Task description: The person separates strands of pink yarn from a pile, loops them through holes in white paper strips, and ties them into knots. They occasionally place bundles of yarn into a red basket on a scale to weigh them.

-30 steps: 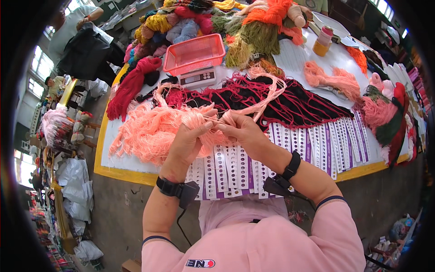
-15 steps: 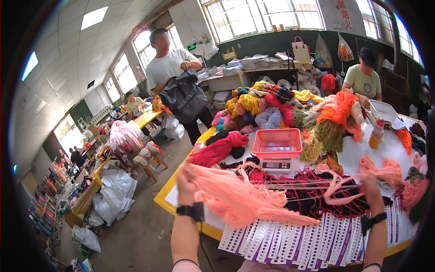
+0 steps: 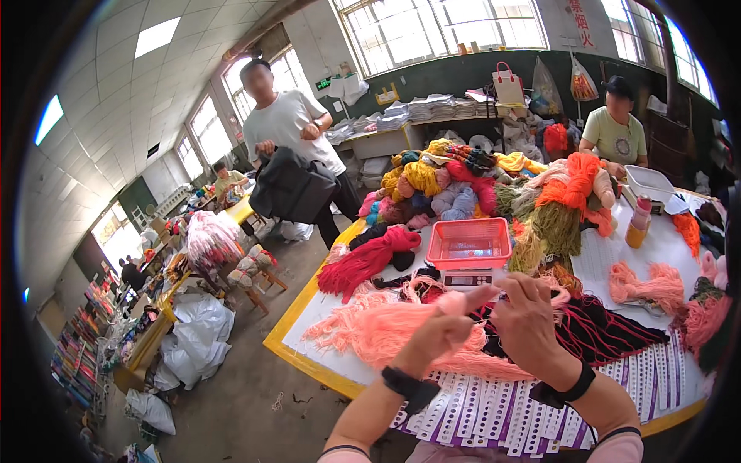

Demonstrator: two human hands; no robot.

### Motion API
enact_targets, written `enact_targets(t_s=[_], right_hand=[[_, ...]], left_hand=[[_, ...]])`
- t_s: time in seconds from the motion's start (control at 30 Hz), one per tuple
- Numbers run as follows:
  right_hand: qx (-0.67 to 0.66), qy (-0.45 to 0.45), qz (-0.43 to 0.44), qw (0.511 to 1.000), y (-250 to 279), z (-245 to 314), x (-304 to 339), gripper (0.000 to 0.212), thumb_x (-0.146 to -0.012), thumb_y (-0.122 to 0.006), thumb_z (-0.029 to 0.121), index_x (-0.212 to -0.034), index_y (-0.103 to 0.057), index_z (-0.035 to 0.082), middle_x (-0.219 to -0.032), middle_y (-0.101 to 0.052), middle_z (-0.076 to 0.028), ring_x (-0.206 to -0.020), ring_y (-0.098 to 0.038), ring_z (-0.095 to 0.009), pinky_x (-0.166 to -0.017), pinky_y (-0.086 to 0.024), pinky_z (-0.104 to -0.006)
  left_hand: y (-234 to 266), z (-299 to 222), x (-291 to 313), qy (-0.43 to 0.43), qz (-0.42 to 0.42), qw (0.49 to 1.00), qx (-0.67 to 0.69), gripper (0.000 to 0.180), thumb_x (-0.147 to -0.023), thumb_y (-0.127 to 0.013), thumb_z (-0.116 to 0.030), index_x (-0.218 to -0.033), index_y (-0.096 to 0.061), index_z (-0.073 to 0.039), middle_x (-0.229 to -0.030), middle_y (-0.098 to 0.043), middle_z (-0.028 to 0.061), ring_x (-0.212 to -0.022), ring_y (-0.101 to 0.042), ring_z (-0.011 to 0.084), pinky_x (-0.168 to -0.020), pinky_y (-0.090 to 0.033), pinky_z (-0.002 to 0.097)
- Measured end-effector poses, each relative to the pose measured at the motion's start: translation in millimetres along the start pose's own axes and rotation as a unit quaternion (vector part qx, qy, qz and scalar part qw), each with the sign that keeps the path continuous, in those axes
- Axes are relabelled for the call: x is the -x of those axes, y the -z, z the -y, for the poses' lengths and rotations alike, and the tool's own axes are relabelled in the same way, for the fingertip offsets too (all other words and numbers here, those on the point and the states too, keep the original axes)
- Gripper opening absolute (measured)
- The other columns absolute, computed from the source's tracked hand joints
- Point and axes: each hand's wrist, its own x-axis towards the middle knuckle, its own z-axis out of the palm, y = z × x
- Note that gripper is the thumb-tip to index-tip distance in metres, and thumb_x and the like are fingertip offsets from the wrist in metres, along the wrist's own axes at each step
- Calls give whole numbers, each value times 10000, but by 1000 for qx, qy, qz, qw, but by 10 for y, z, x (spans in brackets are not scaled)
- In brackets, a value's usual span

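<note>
Over the near part of the table, my left hand (image 3: 441, 336) is closed, with salmon-pink yarn (image 3: 386, 328) at its fingers and spread on the tabletop beneath. Close to its right, my right hand (image 3: 529, 324) is raised with fingers bent and drawn together; what they hold, if anything, is too fine or blurred to make out. Below and right of the hands lies a bundle of black and dark-red yarn (image 3: 610, 332). White and purple cards with rows of holes (image 3: 494, 420) line the table's near edge.
A red plastic basket (image 3: 469, 245) sits by a digital scale (image 3: 465, 278). Heaped coloured yarn (image 3: 432, 181) covers the table's far side. A bottle (image 3: 639, 221) stands at right. One person (image 3: 285, 123) holds a black bag (image 3: 293, 185); another (image 3: 614, 131) sits across the table.
My hands have come together from wide apart, and the pink strands stretched between them have dropped onto the table. The standing person has shifted the black bag left and lower.
</note>
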Motion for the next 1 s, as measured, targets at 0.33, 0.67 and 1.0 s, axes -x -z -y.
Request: enact_targets(t_s=[0.33, 0.67, 1.0], right_hand=[[-845, -348, -70, 399, 163, -532, 406, 253, -931, -536, 155, -695, -498, 72, -698, -548, -69, -678, -579, -185, -709, -496, -364], [-292, -382, -529, 700, 2345, -2895, 1794, 310, -991, -523, 248, -729, -459, 95, -654, -379, 4, -543, -375, -106, -508, -339, -265], [-357, -327, 133, 865, -47, -1210, 2506, 265, -985, -551, 271, -868, -557, 33, -705, -533, -68, -643, -518, -127, -618, -442, -320]], left_hand=[[548, 381, 83, 90, -28, 992, -88, 291, -927, -615, -124, -1205, -636, -44, -768, -524, -68, -589, -383, 2, -508, -286, 170], [1198, -450, 67, -43, -268, 891, -363, 287, -964, -588, -236, -1176, -619, -44, -913, -629, -19, -510, -400, -3, -440, -331, 173], [-461, 1339, -540, 239, -43, 958, -150, 289, -972, -536, -224, -1056, -602, 45, -827, -669, 69, -457, -373, 1, -403, -322, 161]])
